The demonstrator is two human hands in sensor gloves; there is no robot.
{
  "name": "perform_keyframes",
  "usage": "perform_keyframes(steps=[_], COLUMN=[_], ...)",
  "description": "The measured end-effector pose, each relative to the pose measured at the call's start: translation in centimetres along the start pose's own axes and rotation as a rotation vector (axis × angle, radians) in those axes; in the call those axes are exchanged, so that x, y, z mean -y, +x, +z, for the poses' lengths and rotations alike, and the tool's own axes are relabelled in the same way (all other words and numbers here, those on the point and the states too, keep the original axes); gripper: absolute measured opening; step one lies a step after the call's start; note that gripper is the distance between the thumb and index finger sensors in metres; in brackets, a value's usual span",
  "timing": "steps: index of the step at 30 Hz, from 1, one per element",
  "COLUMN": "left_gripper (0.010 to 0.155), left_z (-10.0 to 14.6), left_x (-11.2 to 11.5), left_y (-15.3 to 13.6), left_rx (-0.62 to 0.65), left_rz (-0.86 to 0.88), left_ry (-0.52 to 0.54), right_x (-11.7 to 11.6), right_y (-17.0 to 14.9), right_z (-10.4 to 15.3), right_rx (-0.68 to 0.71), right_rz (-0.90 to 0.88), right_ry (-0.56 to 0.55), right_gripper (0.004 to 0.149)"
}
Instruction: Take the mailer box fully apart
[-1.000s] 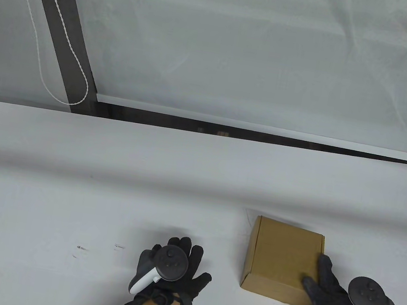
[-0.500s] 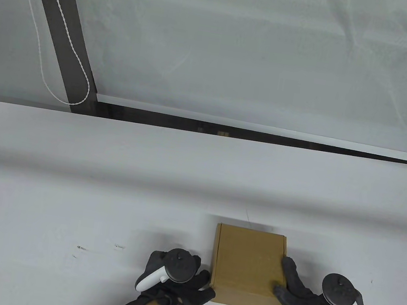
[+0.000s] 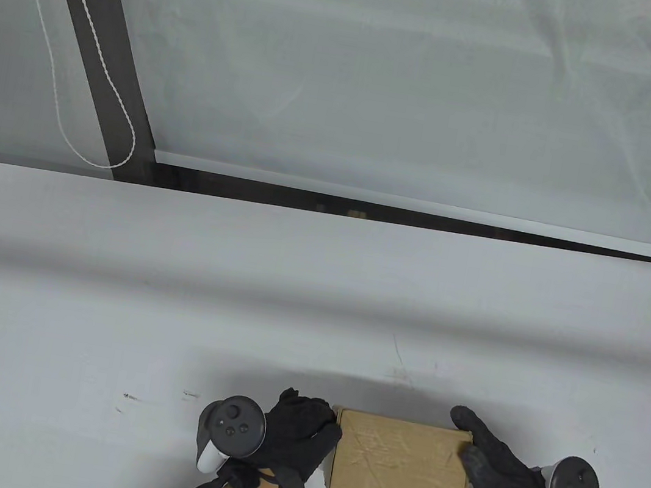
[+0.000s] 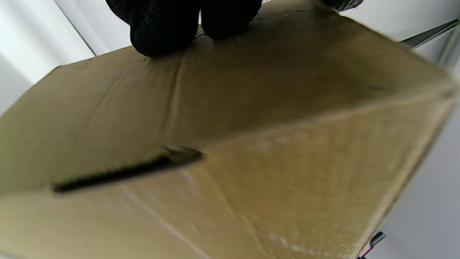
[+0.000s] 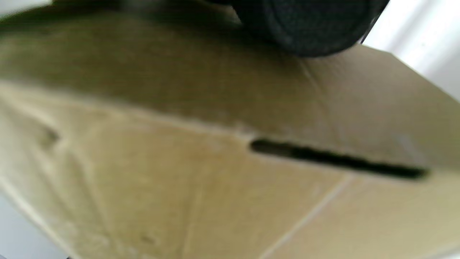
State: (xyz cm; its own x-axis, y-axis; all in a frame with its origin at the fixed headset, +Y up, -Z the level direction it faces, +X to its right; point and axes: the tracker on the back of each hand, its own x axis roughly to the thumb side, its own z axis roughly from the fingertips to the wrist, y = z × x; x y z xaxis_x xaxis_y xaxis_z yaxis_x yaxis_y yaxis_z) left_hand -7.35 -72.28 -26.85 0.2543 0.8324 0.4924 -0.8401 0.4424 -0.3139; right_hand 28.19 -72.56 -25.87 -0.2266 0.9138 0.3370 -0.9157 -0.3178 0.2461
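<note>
**Box pulled in and tipped between both hands**

Since a second ago the mailer box (image 3: 399, 462) has slid from the right toward the near table (image 3: 107, 296) edge and tipped onto a side.

Table view: the left hand (image 3: 296, 431) and right hand (image 3: 496, 475) press its two ends, each grip closed against cardboard. A scuffed, creased brown face points up.

Left wrist view: fingertips (image 4: 163, 27) rest on a panel above a dark tab slot (image 4: 125, 172).

Right wrist view: blurred; a second slot (image 5: 337, 160) shows.

It looks light, stiff and crushable; the lid's front edge is probably the place to take hold.
</note>
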Motion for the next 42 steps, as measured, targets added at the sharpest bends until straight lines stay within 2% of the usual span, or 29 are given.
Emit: perform_keyframes(steps=[3, 5, 6, 7, 8, 10, 12, 13, 14, 16, 18, 25, 28, 32, 38, 42], left_gripper=[0.072, 0.072, 0.072, 0.073, 0.073, 0.069, 0.059, 0.059, 0.065, 0.090, 0.104, 0.118, 0.122, 0.116, 0.111, 0.110], left_z=[-0.1, -0.1, 0.0, 0.2, 0.1, 0.2, -0.1, -0.1, -0.3, -0.4, -0.4, -0.6, -0.6, -0.6, -0.6, -0.6], left_x=[0.1, 0.5, 0.6, 0.6, 0.7, 0.6, 0.6, 0.8, 1.2, 2.0, 2.4, 2.1, 2.0, 2.2, 2.0, 1.6], left_y=[0.3, -0.1, -0.5, -1.0, -1.3, -1.2, -0.7, -0.4, -0.2, 0.2, 0.9, 1.9, 2.8, 3.1, 2.9, 2.8], left_rx=[0.008, -0.070, -0.106, -0.117, -0.121, -0.130, -0.077, -0.052, -0.010, -0.017, -0.047, -0.062, -0.081, -0.070, -0.011, 0.010], left_rz=[-0.025, -0.078, -0.101, -0.075, -0.047, 0.002, 0.015, 0.013, 0.022, 0.036, 0.007, -0.142, -0.292, -0.360, -0.318, -0.249], left_ry=[0.015, -0.022, -0.043, -0.021, -0.011, -0.042, -0.063, -0.111, -0.189, -0.327, -0.377, -0.528, -0.582, -0.542, -0.486, -0.403], right_x=[-0.1, -0.5, -0.6, -0.8, -0.9, -0.9, -1.0, -1.0, -1.1, -1.2, -1.1, -1.1, -1.1, -1.1, -1.1, -1.1], right_y=[-0.8, -2.3, -3.0, -3.5, -3.6, -3.6, -3.4, -3.3, -3.3, -3.4, -3.3, -3.4, -3.5, -3.5, -3.6, -3.4], right_z=[0.0, 0.2, 0.5, 0.5, 0.5, 0.5, 0.5, 0.5, 0.4, 0.4, 0.4, 0.5, 0.5, 0.5, 0.4, 0.4], right_rx=[-0.086, -0.267, -0.343, -0.319, -0.327, -0.338, -0.328, -0.327, -0.329, -0.332, -0.335, -0.334, -0.335, -0.331, -0.309, -0.302], right_rz=[-0.010, -0.006, 0.000, -0.092, -0.143, -0.104, -0.048, -0.040, -0.041, -0.039, -0.049, -0.044, -0.044, -0.037, -0.038, -0.046], right_ry=[0.017, 0.079, 0.140, 0.189, 0.177, 0.154, 0.171, 0.171, 0.171, 0.179, 0.180, 0.174, 0.174, 0.167, 0.137, 0.150], right_gripper=[0.082, 0.082, 0.087, 0.089, 0.087, 0.086, 0.087, 0.087, 0.087, 0.087, 0.087, 0.088, 0.088, 0.087, 0.084, 0.083])
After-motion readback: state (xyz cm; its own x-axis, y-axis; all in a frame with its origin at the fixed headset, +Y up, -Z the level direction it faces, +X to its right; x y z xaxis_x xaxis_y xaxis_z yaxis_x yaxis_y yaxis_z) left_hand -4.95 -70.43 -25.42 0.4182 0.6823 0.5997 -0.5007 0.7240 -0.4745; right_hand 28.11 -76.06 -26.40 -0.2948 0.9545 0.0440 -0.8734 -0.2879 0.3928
